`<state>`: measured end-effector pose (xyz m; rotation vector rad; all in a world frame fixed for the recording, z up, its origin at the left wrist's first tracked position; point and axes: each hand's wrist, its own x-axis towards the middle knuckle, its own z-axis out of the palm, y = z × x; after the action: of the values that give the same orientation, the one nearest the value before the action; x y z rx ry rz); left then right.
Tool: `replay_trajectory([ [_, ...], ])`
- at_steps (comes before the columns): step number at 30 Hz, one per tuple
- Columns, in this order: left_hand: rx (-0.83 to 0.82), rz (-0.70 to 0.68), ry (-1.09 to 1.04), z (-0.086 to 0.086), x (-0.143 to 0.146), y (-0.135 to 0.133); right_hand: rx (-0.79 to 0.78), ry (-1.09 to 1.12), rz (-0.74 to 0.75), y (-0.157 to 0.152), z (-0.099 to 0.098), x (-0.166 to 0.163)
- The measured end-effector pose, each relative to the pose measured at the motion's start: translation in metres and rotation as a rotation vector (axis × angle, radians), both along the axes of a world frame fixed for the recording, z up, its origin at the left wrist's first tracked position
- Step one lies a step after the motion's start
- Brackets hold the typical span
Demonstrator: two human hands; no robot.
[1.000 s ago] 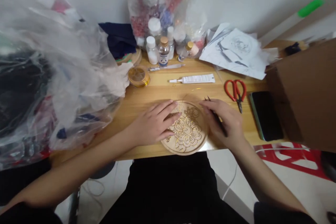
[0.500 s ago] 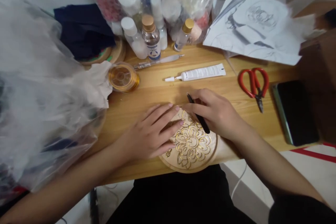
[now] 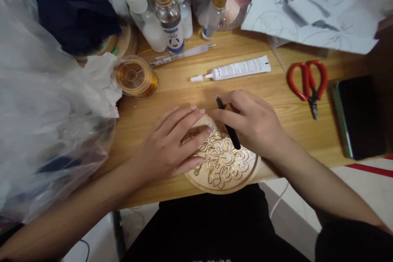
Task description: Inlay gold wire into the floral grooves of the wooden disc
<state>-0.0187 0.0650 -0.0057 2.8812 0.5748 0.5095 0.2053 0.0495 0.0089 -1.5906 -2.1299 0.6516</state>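
While the left hand [image 3: 175, 143] is lying with its fingers spread open over the left side of the round board [image 3: 225, 168], probably to steady it, the right hand [image 3: 256, 118] is gripping black tweezers [image 3: 232, 132] between its fingers above the board's upper right, likely because the thin gold lines [image 3: 227, 158] are calling for a fine tip. The board is resting at the near edge of the worktop [image 3: 175, 99], presumably for easy reach. Beyond it, the glue tube [image 3: 242, 68] and spool [image 3: 136, 77] are sitting clear of both hands, while the red-handled cutters [image 3: 306, 82] are lying to the right, seemingly handy.
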Motion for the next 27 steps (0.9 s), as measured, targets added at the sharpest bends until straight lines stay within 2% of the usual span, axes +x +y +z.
replay_trajectory([
  [12,-0.027,0.007,0.019,-0.001,0.001,0.0,0.049,0.013,0.0,0.001,-0.005,-0.001],
  [16,0.021,0.004,0.036,0.0,0.001,0.0,0.042,0.028,0.024,0.004,-0.009,0.0],
  [22,0.056,-0.012,0.046,0.0,0.001,-0.002,0.267,0.11,0.171,0.006,-0.018,0.006],
  [27,0.07,-0.011,0.056,0.0,0.001,-0.002,0.277,0.24,0.208,0.008,-0.015,0.009],
])
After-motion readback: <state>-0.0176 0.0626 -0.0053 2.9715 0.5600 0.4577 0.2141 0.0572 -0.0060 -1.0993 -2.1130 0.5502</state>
